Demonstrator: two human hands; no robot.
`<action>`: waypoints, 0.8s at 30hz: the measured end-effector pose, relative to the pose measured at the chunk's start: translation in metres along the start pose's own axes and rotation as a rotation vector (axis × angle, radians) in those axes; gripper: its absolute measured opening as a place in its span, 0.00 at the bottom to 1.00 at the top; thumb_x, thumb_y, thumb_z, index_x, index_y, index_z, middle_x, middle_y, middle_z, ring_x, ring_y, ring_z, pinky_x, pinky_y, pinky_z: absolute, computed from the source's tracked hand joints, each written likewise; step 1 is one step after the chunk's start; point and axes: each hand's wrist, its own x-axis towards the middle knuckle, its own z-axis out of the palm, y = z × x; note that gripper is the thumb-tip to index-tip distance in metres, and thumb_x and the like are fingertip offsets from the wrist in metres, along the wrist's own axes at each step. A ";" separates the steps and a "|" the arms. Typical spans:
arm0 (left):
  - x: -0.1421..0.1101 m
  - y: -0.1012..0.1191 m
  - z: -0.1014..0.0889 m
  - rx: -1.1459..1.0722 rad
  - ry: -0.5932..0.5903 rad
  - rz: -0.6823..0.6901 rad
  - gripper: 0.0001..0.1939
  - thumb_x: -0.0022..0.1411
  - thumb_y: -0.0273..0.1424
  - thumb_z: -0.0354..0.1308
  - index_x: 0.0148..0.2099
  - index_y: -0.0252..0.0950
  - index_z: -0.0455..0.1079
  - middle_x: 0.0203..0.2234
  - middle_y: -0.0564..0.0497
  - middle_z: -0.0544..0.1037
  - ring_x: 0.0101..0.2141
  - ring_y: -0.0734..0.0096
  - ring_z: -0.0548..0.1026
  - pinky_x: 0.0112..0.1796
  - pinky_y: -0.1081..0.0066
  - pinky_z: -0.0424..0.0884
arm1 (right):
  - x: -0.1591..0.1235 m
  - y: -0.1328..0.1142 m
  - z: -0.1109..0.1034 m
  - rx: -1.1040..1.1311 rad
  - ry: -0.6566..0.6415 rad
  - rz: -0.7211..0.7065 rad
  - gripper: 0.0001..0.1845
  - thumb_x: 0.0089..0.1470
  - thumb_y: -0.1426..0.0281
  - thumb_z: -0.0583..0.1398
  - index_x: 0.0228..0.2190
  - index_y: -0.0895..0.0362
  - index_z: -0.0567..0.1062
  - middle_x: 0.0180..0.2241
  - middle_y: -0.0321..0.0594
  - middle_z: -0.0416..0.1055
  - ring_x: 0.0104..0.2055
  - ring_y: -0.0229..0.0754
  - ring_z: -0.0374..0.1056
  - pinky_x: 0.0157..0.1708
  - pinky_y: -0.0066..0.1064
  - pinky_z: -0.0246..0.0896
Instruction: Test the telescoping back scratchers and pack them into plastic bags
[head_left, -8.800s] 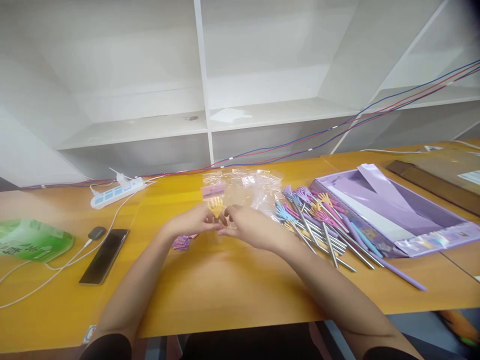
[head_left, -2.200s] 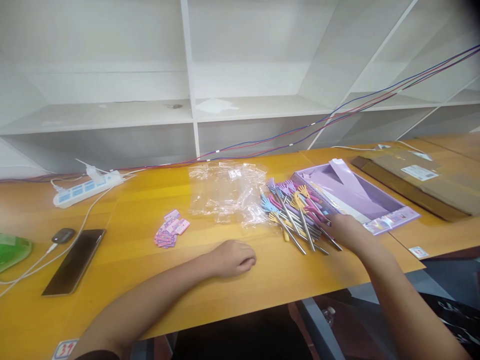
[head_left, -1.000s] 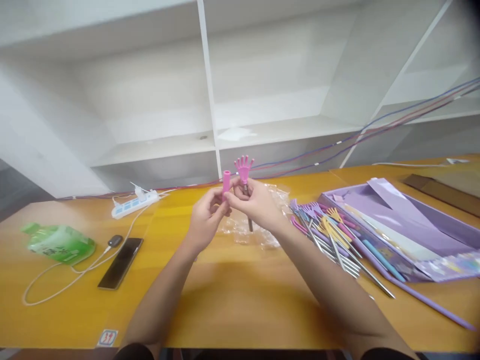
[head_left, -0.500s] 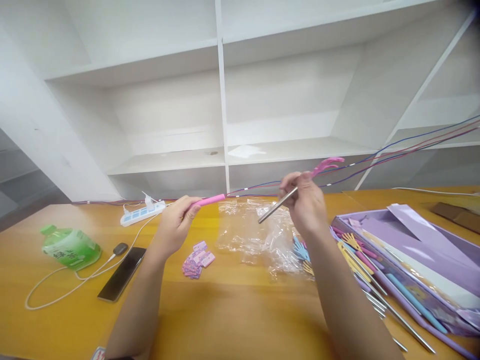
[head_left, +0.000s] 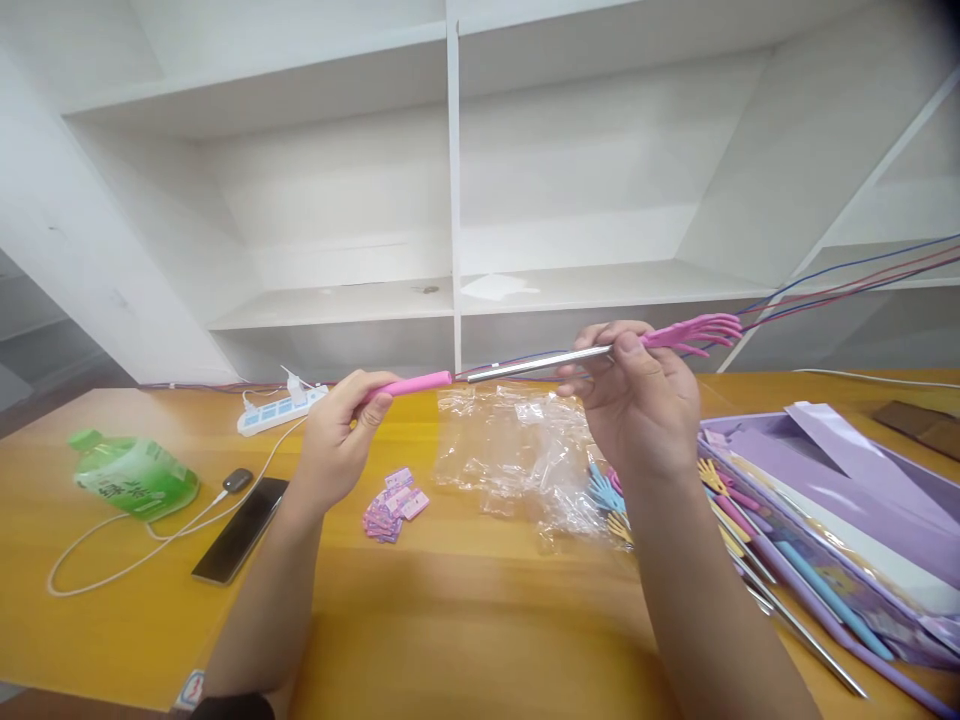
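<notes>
My left hand [head_left: 341, 440] is closed around a pink tube [head_left: 420, 384], its hollow-looking end facing right. In my right hand [head_left: 637, 400] is a back scratcher [head_left: 694, 332] with a pink hand-shaped head and a bare metal rod [head_left: 536, 364], pinched near where the two join. The rod's tip points at the tube's end, with a small gap between them. Below lie clear plastic bags [head_left: 510, 450] and a small pile of pink and purple cards [head_left: 394, 505].
At the right, a purple box [head_left: 750, 432] stands behind loose scratcher heads, metal rods and coloured tubes [head_left: 832, 595]. On the left are a green bottle [head_left: 135, 475], a phone [head_left: 240, 530], a charging cable and a power strip [head_left: 277, 410]. White shelving [head_left: 454, 200] rises behind the table.
My right hand has turned the back scratcher so its rod lies nearly level, with its tip lined up close to the pink tube. My left hand keeps its hold. The view has shifted slightly.
</notes>
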 end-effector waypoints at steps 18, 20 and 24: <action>-0.002 0.009 0.000 0.069 -0.016 0.047 0.12 0.79 0.38 0.55 0.54 0.43 0.78 0.33 0.53 0.75 0.30 0.74 0.68 0.33 0.70 0.63 | -0.006 0.005 0.011 0.011 0.033 -0.032 0.11 0.61 0.60 0.71 0.36 0.54 0.81 0.37 0.36 0.76 0.32 0.34 0.78 0.27 0.22 0.78; -0.003 0.008 0.000 0.056 -0.022 0.047 0.12 0.79 0.38 0.55 0.54 0.42 0.78 0.34 0.52 0.76 0.30 0.74 0.69 0.33 0.70 0.63 | -0.006 0.006 0.011 0.005 0.041 -0.032 0.11 0.61 0.60 0.71 0.36 0.54 0.81 0.37 0.36 0.76 0.32 0.34 0.78 0.27 0.22 0.78; -0.003 0.006 0.003 0.023 -0.017 0.028 0.14 0.79 0.40 0.54 0.54 0.42 0.77 0.35 0.51 0.77 0.30 0.74 0.69 0.32 0.70 0.63 | -0.006 0.009 0.011 -0.028 0.063 -0.037 0.13 0.61 0.58 0.71 0.36 0.54 0.80 0.38 0.36 0.77 0.32 0.34 0.78 0.27 0.22 0.78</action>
